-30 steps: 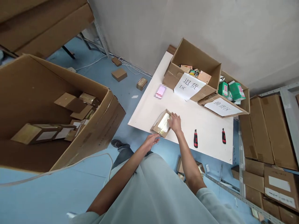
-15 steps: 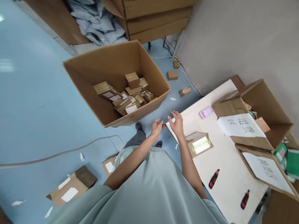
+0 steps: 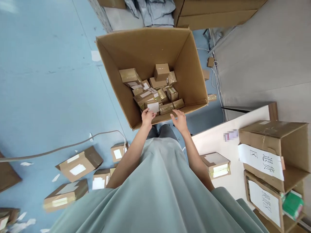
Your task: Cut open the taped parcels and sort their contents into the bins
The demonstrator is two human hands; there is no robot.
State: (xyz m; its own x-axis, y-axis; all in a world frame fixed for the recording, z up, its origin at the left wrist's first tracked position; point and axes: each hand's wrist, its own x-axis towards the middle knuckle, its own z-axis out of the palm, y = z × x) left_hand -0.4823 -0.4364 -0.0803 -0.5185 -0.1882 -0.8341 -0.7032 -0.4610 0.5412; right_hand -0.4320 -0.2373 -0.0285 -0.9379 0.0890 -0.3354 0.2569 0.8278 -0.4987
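Note:
A large open cardboard box (image 3: 150,42) stands in front of me, holding many small taped parcels. My left hand (image 3: 147,118) is over its near rim, fingers loosely bent and apart. Its fingertips overlap the view of a parcel's white label (image 3: 153,107); whether they touch it I cannot tell. To the right, my right hand (image 3: 179,120) hovers at the same rim with fingers spread and nothing in them. Just beyond its fingertips, inside the box, lies a small taped parcel (image 3: 178,103). Another brown parcel (image 3: 166,108) sits between the two hands.
At right, a white table (image 3: 233,184) carries a labelled parcel (image 3: 216,165) and open cartons with handwritten signs (image 3: 261,161). Several parcels (image 3: 79,163) and paper scraps lie on the blue floor at left. A cable (image 3: 73,142) runs across there. Grey bags (image 3: 156,13) are piled behind the box.
Both hands have moved from beside the table corner to the near rim of the large box. My view has turned toward the box and the floor at left.

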